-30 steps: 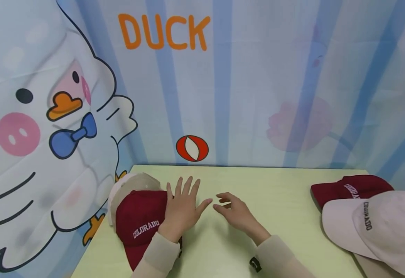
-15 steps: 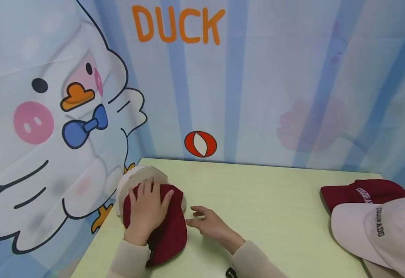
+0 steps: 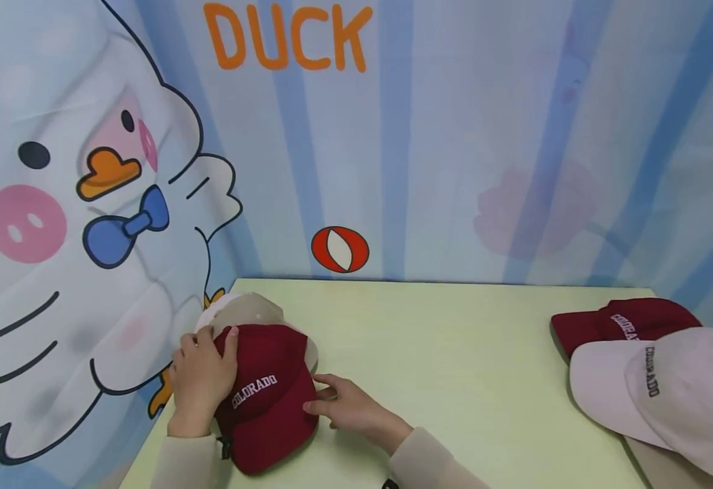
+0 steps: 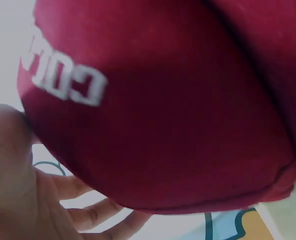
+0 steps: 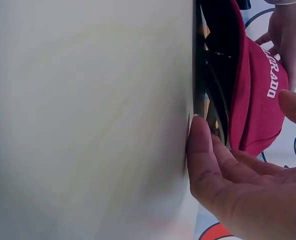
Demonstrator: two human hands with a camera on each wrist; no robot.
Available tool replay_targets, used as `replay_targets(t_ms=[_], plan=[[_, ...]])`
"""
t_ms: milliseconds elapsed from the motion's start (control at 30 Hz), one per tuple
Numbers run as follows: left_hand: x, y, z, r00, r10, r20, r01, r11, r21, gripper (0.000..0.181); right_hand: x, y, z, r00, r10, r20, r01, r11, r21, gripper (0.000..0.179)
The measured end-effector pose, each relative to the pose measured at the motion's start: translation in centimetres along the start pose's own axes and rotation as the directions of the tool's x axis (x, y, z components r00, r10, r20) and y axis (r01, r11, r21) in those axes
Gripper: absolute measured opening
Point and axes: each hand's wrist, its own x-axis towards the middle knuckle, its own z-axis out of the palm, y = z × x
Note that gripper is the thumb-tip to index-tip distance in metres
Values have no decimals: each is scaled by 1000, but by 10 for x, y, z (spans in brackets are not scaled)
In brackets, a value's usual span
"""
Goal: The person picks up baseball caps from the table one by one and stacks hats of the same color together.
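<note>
Over to the maroon cap (image 3: 267, 394) on the left, half hiding a beige cap (image 3: 252, 311)! Gripped at the crown's left by the left hand (image 3: 202, 377); flanked at the brim's right by the right hand (image 3: 352, 407), thumb and fingers parted, contact unclear.

The table (image 3: 454, 367) in front of me has a smooth, pale yellow-green top with a straight far edge. Near its left edge I have a pile of caps: a whitish cap (image 3: 214, 309) at the back, a beige cap (image 3: 249, 312) overlapping it, and a front maroon cap (image 3: 273, 435) lapping over the beige one; I cannot tell how much of each touches the top. To my right lies a second pile, with a rear maroon cap (image 3: 656, 319) and, nearer me, a pale pink cap (image 3: 692, 387) over a partly hidden beige piece (image 3: 662, 465).
</note>
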Motion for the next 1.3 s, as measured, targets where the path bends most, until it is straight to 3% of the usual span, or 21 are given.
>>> replay_targets(t_ms=[133, 267, 433, 633, 767, 967, 1100, 1200, 1300], plan=[[2, -3, -1, 999, -39, -25, 39, 999, -22, 73, 0, 0, 2, 1000, 1, 8, -2, 999, 50, 64], [2, -1, -1, 998, -40, -37, 39, 999, -33, 64, -2, 2, 4, 1000, -19, 2, 19, 996, 93, 63], [1, 4, -2, 998, 15, -66, -21, 996, -82, 62, -6, 3, 3, 999, -43, -21, 45, 992, 120, 60], [2, 26, -9, 987, 113, -112, -133, 974, -184, 49, -13, 1, -5, 999, -47, -15, 48, 984, 173, 53], [0, 41, -12, 978, 174, -114, -200, 937, -287, 41, -16, 4, -14, 999, -53, 13, 50, 987, 152, 48], [-3, 64, -17, 964, 258, -56, -252, 836, -487, 39, -24, -1, -37, 996, -86, 39, 83, 994, 74, 53], [-2, 82, -13, 953, 304, -17, -262, 791, -553, 42, -29, -12, -56, 986, -133, -100, 132, 991, -19, 64], [-3, 97, -7, 944, 331, -2, -271, 768, -581, 43, -32, -19, -70, 950, -181, -255, 161, 982, -98, 71], [-5, 116, 0, 932, 362, 22, -277, 750, -601, 42, -34, -25, -84, 906, -236, -353, 183, 967, -175, 75]])
